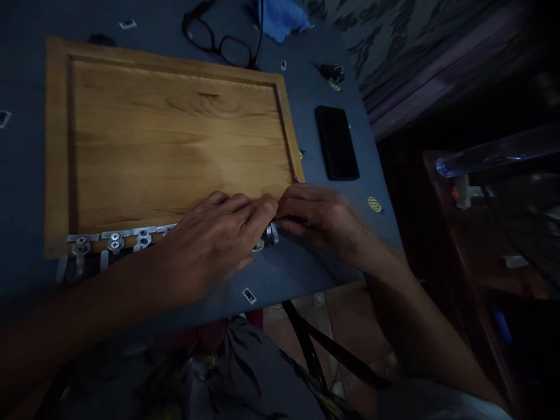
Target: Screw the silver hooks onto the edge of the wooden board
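A framed wooden panel (184,140) lies flat on the blue-grey tabletop. Along its near edge runs a metal hook rail (114,240), with double hooks fixed by cross-head screws. My left hand (214,239) lies over the rail's right part, its fingers bent and pressed together on it, fingertips partly hidden. Close against it, my right hand (315,216) is closed in a pinch at the panel's near right corner; what sits between its fingers is hidden. One hook (272,233) shows below where the hands meet. A small shiny metal tip shows above my right fingers.
Eyeglasses (223,46) lie beyond the panel's far edge, near a blue cloth (282,20). A black phone (336,143) lies right of the panel, with a small dark tool (331,72) behind it. A dark shelf (464,245) stands past the table's right edge.
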Demonstrator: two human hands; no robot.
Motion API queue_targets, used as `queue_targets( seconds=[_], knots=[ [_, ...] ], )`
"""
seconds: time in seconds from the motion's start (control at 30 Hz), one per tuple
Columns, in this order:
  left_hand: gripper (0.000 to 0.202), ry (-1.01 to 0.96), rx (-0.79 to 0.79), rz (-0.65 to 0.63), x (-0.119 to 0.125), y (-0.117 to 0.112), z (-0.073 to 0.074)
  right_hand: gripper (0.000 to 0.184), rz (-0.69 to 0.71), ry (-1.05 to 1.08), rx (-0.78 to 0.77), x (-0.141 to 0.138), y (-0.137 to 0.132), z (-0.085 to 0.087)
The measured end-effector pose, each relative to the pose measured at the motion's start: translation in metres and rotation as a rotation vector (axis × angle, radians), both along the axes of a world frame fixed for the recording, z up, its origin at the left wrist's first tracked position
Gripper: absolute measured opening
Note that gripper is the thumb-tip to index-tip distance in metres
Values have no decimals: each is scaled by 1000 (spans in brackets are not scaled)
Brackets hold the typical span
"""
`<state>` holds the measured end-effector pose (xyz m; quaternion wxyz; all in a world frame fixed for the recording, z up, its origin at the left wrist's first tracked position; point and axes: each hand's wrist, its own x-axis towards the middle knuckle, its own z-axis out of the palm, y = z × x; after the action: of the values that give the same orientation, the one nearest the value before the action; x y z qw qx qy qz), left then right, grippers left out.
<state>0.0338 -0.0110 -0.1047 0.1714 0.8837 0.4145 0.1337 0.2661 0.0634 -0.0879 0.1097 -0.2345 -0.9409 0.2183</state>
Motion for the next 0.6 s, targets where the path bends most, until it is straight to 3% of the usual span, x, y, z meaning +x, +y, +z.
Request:
queue_targets(
  seconds=[0.23,0.6],
  knots=[
    [57,-7,-14,-1,-1,0,1,13,-32,176,-7,5,-1,-19],
    [57,12,-34,11,1,0,3,14,-78,186,-18,6,-6,-19]
  ],
)
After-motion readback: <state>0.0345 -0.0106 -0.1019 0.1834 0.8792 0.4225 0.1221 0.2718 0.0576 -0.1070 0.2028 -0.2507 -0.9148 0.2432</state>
